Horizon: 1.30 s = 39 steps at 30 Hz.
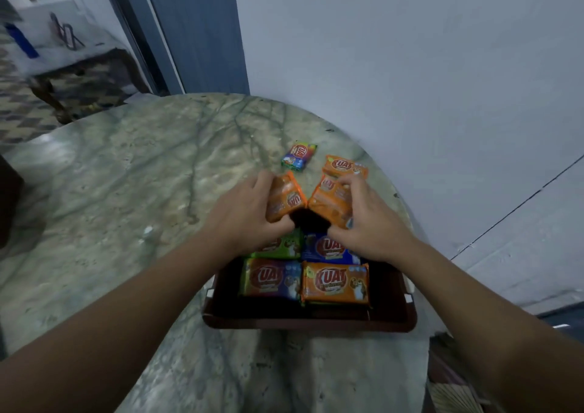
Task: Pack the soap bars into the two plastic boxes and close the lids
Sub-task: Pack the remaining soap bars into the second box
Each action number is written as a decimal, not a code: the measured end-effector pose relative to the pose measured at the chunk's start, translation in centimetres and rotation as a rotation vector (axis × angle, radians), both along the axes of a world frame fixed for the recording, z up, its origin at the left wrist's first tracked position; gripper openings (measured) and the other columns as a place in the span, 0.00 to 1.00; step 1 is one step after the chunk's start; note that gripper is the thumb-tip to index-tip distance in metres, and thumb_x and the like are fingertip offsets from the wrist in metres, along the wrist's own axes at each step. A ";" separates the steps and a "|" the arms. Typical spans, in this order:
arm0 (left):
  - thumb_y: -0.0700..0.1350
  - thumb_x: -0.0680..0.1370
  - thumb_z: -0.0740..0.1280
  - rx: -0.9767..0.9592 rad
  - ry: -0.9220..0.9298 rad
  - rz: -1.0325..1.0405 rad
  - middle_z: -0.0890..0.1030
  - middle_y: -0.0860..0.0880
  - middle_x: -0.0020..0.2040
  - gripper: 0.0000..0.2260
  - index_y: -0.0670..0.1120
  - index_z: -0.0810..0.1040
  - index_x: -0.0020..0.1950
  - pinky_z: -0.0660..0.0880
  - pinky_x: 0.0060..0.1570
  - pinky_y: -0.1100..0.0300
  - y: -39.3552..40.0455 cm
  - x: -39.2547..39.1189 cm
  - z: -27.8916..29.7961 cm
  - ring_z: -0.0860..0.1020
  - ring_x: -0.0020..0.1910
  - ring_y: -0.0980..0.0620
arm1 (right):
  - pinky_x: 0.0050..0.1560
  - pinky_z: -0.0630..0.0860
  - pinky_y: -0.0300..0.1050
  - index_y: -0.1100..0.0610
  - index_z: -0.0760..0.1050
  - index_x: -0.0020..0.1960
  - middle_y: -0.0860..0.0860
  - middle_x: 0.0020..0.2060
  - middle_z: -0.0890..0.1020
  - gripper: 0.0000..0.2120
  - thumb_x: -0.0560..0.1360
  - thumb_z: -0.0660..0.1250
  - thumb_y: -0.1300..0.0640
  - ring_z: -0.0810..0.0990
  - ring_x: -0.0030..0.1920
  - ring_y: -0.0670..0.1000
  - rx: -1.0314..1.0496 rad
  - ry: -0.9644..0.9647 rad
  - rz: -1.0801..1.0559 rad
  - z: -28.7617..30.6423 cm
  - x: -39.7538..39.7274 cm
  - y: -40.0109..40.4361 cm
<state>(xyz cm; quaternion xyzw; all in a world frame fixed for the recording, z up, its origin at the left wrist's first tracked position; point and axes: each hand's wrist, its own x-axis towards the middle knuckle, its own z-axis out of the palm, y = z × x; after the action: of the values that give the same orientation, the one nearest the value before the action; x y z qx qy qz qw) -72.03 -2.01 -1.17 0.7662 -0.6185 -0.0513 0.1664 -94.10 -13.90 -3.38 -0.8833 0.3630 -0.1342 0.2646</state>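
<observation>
A dark brown plastic box [309, 319] stands open on the marble table, near its right edge. Inside lie several wrapped soap bars: a green one [279, 248], a blue one [328, 249], a multicoloured one [271, 278] and an orange one [335, 283]. My left hand [243, 213] grips an orange soap bar [284, 197] above the box's far end. My right hand [366, 216] grips another orange soap bar [331, 202] beside it. Two loose bars lie on the table beyond: a multicoloured bar [298, 156] and an orange bar [344, 166]. Only one box is in view.
The round marble table [126, 191] reaches left and toward me. A pale wall [410, 64] stands close behind the box on the right. A blue door [202, 26] and a low bench [72, 64] lie at the back left.
</observation>
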 end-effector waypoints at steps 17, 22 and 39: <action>0.69 0.70 0.61 0.090 -0.252 -0.181 0.72 0.51 0.59 0.37 0.55 0.65 0.77 0.69 0.58 0.52 3.3 0.3 -5.1 0.72 0.56 0.49 | 0.61 0.68 0.46 0.42 0.62 0.78 0.45 0.65 0.71 0.39 0.71 0.65 0.32 0.70 0.62 0.48 -0.300 0.359 0.181 -2.5 -1.6 0.9; 0.68 0.69 0.65 0.051 -0.196 -0.190 0.72 0.52 0.62 0.36 0.56 0.68 0.75 0.68 0.62 0.52 3.4 0.4 -5.2 0.71 0.60 0.50 | 0.62 0.68 0.46 0.41 0.61 0.79 0.43 0.66 0.71 0.39 0.72 0.64 0.30 0.70 0.63 0.47 -0.303 0.370 0.187 -2.7 -1.6 0.6; 0.50 0.85 0.58 -0.051 -0.040 -0.123 0.80 0.47 0.58 0.16 0.46 0.76 0.70 0.76 0.49 0.48 3.3 -0.1 -4.5 0.79 0.52 0.45 | 0.56 0.66 0.41 0.41 0.69 0.75 0.43 0.62 0.75 0.30 0.74 0.64 0.35 0.72 0.60 0.45 -0.284 0.271 0.153 -2.8 -1.7 0.9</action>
<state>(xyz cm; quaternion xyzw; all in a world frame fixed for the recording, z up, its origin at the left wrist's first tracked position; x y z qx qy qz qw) -72.16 1.30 -5.69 0.7233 -0.6686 -0.0304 0.1700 -95.81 -13.04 -6.22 -0.9467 0.3046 -0.0437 0.0954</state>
